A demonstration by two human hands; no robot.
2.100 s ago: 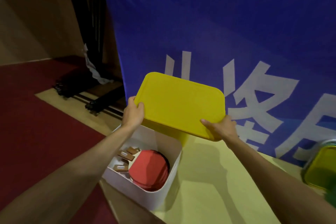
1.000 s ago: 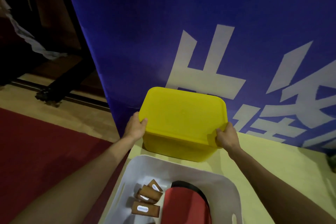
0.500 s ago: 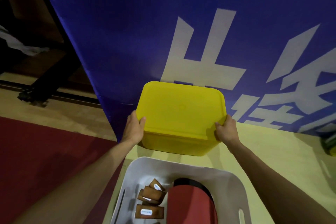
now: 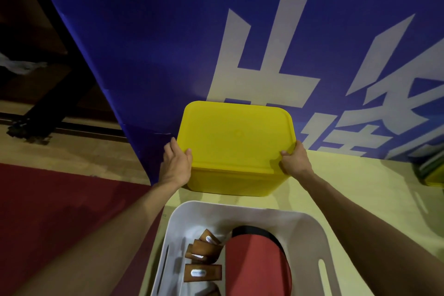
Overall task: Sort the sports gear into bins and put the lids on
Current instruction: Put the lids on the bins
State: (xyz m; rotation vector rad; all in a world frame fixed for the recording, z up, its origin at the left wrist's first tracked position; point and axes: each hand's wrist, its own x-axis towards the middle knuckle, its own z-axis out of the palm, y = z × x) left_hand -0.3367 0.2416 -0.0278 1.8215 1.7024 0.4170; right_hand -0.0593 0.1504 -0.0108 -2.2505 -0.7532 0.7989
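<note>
A yellow lid (image 4: 236,134) lies flat on top of a yellow bin (image 4: 230,181) that stands on the pale floor against a blue banner. My left hand (image 4: 176,166) grips the lid's near left corner. My right hand (image 4: 294,162) grips its near right corner. Nearer to me stands a white bin (image 4: 310,230) with no lid on it. Inside it are table tennis paddles, a red blade (image 4: 257,264) and several brown wooden handles (image 4: 201,257).
The blue banner (image 4: 168,43) with large white characters rises right behind the yellow bin. Red carpet (image 4: 48,211) covers the floor on the left. Another yellow-green container (image 4: 432,173) shows at the right edge. A dark metal stand base (image 4: 36,125) lies at the far left.
The lid came down from above the white bin onto the yellow bin behind it. Both hands stayed on its near corners, and the lid now sits level.
</note>
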